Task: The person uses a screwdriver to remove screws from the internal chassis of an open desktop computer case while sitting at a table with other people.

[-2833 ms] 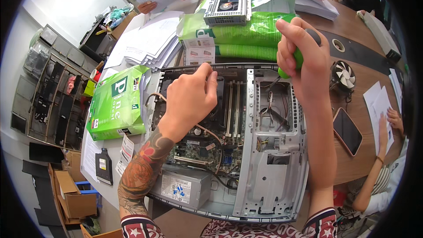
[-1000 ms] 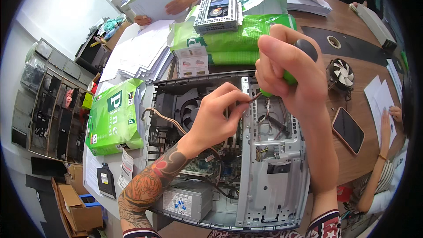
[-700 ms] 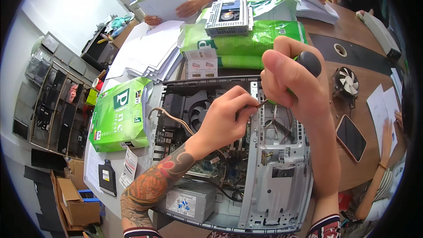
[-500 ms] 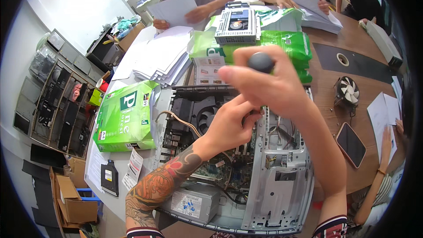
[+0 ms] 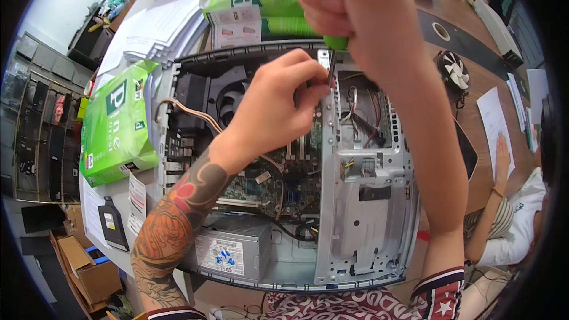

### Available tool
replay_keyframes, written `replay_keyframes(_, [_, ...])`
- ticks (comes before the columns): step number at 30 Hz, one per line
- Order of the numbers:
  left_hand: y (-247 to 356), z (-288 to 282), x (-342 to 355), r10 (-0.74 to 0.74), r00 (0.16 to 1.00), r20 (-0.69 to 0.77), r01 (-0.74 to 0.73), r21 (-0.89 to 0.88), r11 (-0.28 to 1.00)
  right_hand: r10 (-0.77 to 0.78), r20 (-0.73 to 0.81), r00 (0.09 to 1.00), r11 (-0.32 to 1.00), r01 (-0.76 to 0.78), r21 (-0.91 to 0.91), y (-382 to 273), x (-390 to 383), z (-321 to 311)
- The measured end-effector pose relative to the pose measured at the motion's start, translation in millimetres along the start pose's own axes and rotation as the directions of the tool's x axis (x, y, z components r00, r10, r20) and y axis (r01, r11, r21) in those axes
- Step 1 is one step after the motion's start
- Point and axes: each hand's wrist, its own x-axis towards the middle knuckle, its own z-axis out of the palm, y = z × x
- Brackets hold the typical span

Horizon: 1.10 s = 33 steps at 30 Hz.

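A computer case [image 5: 361, 237] lies with its inside facing up before me. My right hand [image 5: 332, 6] is wrapped around the green handle of a screwdriver [image 5: 336, 42], above the far side of the case. The metal shaft points down at the perforated metal rail. Thumb and fingers of my left hand [image 5: 275, 98] are pinched together right at the shaft; whatever they grip is hidden. Below the left wrist lies the motherboard [image 5: 255, 188] with its cables. A silver power supply [image 5: 228, 249] fills the near left corner of the case.
Green paper packs [image 5: 121, 121] and loose paper stacks [image 5: 160, 29] lie left and beyond. A black drive [image 5: 112, 225] rests at the left. Right of the case are a cooling fan [image 5: 455, 71], a phone [image 5: 467, 148] and a co-worker's hand [image 5: 502, 154] on paper.
Both hands have moved toward the far end of the metal rail, the screwdriver with them. Its green handle and shaft now show. The view has shifted, so the case appears higher and further left.
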Motion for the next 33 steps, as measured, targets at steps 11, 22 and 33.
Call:
replay_keyframes(11, [-5, -1, -5, 0.011, 1.0, -0.024, -0.011, 0.0, 1.0, 0.012, 0.12, 0.993, 0.956, -0.047, 0.29, 4, 5, -6])
replay_keyframes(22, [1, 16, 14, -0.017, 0.997, 0.074, 0.019, -0.029, 0.999, -0.611, 0.094, 0.786, 0.769, 0.618, -0.165, 54, 31, -38])
replay_keyframes(33, [-24, -15, -15, -0.352, 0.93, 0.106, 0.342, 0.105, 0.934, -0.247, 0.342, 0.907, 0.559, 0.421, -0.714, 54, 30, 1])
